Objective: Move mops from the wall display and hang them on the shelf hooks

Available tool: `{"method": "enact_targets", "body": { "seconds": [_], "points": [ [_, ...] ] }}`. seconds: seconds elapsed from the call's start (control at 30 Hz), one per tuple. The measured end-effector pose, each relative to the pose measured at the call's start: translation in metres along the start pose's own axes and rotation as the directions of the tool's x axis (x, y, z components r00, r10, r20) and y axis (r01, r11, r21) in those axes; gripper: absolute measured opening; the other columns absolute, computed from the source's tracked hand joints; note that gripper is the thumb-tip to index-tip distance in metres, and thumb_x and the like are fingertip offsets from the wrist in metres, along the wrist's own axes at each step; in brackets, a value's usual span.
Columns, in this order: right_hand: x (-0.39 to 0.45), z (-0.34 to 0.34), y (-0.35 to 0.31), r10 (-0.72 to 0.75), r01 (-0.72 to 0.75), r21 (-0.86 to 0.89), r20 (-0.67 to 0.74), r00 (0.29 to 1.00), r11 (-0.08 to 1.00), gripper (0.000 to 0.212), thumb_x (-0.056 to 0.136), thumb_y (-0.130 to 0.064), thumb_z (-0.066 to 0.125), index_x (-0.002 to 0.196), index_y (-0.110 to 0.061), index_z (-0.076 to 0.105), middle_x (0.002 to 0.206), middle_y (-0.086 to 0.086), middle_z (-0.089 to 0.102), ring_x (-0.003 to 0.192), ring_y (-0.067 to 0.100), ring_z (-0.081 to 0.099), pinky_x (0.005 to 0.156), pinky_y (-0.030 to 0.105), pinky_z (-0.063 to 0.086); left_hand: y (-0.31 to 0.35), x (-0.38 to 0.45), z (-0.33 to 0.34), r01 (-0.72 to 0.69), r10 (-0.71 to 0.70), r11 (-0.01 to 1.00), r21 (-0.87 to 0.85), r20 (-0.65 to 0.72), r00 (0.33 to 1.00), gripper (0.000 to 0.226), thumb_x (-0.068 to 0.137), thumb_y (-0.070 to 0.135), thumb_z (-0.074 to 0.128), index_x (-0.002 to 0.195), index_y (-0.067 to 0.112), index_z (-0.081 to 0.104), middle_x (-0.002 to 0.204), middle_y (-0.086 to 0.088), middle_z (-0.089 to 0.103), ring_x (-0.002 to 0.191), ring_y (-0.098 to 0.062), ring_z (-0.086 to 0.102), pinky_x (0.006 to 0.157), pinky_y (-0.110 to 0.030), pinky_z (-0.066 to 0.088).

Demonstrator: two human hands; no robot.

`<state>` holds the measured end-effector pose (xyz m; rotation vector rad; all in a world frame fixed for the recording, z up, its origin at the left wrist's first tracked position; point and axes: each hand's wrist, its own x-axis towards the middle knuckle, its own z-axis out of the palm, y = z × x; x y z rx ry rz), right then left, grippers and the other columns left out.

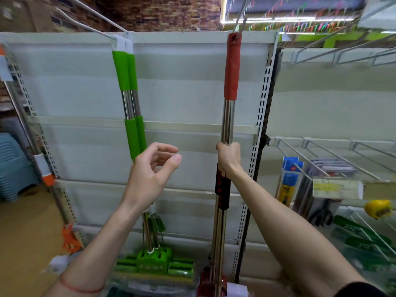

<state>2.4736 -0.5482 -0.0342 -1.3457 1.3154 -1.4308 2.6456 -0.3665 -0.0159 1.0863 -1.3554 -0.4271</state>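
A red-handled mop [231, 67] with a steel pole stands upright against the white shelf back panel [182, 86]. Its red top end touches a metal shelf hook [241, 16]; whether it hangs from the hook I cannot tell. My right hand [228, 157] grips its steel pole just above a black and red sleeve. Two green-handled mops [128, 69] hang side by side from a white hook [90, 26] at the left, their green heads near the floor. My left hand [150, 170] floats empty in front of the green mops, fingers loosely curled.
Another mop with orange parts [48, 179] leans at the left upright. Blue plastic stools [12, 166] are stacked at far left. To the right, wire hooks [321, 159] carry packaged goods, with a yellow item [377, 209] and green packets below.
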Motion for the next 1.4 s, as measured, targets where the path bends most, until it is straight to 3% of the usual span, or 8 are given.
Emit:
{"method": "enact_targets", "body": {
  "seconds": [0.4, 0.53, 0.67, 0.77, 0.87, 1.07, 1.23, 1.4],
  "points": [
    [0.015, 0.011, 0.008, 0.003, -0.002, 0.031, -0.029, 1.000, 1.000, 0.003, 0.086, -0.014, 0.057, 0.084, -0.012, 0.056, 0.064, 0.004, 0.040, 0.062, 0.022, 0.041, 0.055, 0.036, 0.036, -0.006, -0.006, 0.002, 0.026, -0.026, 1.000, -0.010, -0.005, 1.000, 0.033, 0.079, 0.051, 0.070, 0.100, 0.025, 0.071, 0.098, -0.009, 0.079, 0.096, -0.027, 0.076, 0.080, -0.037, 0.058],
    [0.014, 0.008, 0.008, 0.002, -0.003, 0.059, 0.014, 1.000, 0.998, 0.004, 0.086, -0.013, 0.054, 0.089, -0.012, 0.057, 0.062, 0.004, 0.036, 0.052, 0.019, 0.034, 0.046, 0.031, 0.028, -0.009, -0.006, 0.002, 0.043, -0.043, 0.999, 0.002, 0.005, 0.999, 0.035, 0.080, 0.051, 0.070, 0.102, 0.023, 0.071, 0.100, -0.009, 0.079, 0.097, -0.026, 0.076, 0.079, -0.035, 0.060],
    [0.013, 0.006, 0.007, 0.008, -0.010, 0.058, 0.028, 1.000, 0.998, 0.008, 0.085, -0.014, 0.053, 0.092, -0.013, 0.058, 0.066, 0.007, 0.037, 0.055, 0.020, 0.034, 0.047, 0.032, 0.027, -0.008, -0.006, 0.003, 0.041, -0.041, 0.999, 0.001, 0.013, 0.999, 0.036, 0.079, 0.053, 0.069, 0.102, 0.025, 0.071, 0.100, -0.009, 0.079, 0.097, -0.026, 0.076, 0.078, -0.034, 0.059],
    [0.010, 0.002, 0.005, 0.043, -0.049, 0.071, 0.083, 0.996, 0.996, 0.002, 0.088, -0.013, 0.054, 0.087, -0.012, 0.055, 0.058, 0.002, 0.037, 0.044, 0.016, 0.033, 0.043, 0.027, 0.027, -0.008, -0.006, 0.005, 0.040, -0.040, 0.999, 0.000, 0.019, 0.999, 0.034, 0.080, 0.052, 0.069, 0.101, 0.026, 0.071, 0.099, -0.008, 0.079, 0.096, -0.025, 0.075, 0.075, -0.034, 0.060],
    [0.006, -0.004, 0.002, 0.066, -0.078, 0.084, 0.131, 0.989, 0.993, 0.016, 0.089, -0.010, 0.055, 0.074, -0.015, 0.050, 0.051, -0.001, 0.038, 0.039, 0.015, 0.033, 0.042, 0.025, 0.029, -0.009, -0.007, 0.005, 0.042, -0.042, 0.999, -0.005, 0.018, 0.999, 0.033, 0.080, 0.050, 0.070, 0.101, 0.024, 0.071, 0.099, -0.009, 0.079, 0.095, -0.025, 0.076, 0.072, -0.033, 0.060],
    [-0.011, -0.013, -0.004, 0.024, -0.032, 0.068, 0.124, 0.992, 0.997, 0.027, 0.090, -0.018, 0.061, 0.065, -0.007, 0.059, 0.053, 0.008, 0.058, 0.043, 0.022, 0.052, 0.050, 0.031, 0.045, -0.010, -0.013, -0.002, 0.038, -0.038, 0.999, 0.002, 0.029, 0.999, 0.030, 0.082, 0.048, 0.070, 0.102, 0.025, 0.071, 0.100, -0.007, 0.079, 0.097, -0.023, 0.076, 0.082, -0.037, 0.059],
    [-0.025, -0.029, 0.002, -0.034, 0.043, -0.202, 0.052, 0.998, 0.978, 0.028, 0.091, -0.041, 0.064, 0.087, -0.014, 0.060, 0.076, -0.002, 0.063, 0.067, 0.014, 0.056, 0.065, 0.031, 0.041, -0.006, -0.015, -0.011, 0.027, -0.027, 1.000, 0.001, 0.019, 0.999, 0.023, 0.087, 0.038, 0.071, 0.102, 0.022, 0.071, 0.101, -0.009, 0.079, 0.097, -0.025, 0.076, 0.083, -0.039, 0.060],
    [-0.053, -0.047, -0.013, -0.155, 0.155, -0.234, 0.021, 0.988, 0.960, 0.034, 0.095, -0.042, 0.065, 0.115, -0.017, 0.054, 0.095, -0.010, 0.057, 0.083, -0.002, 0.054, 0.065, 0.024, 0.040, 0.000, -0.017, -0.017, 0.024, -0.024, 1.000, -0.013, 0.001, 1.000, 0.024, 0.087, 0.037, 0.070, 0.104, 0.020, 0.071, 0.101, -0.009, 0.079, 0.097, -0.024, 0.075, 0.083, -0.036, 0.060]
  ]
}}
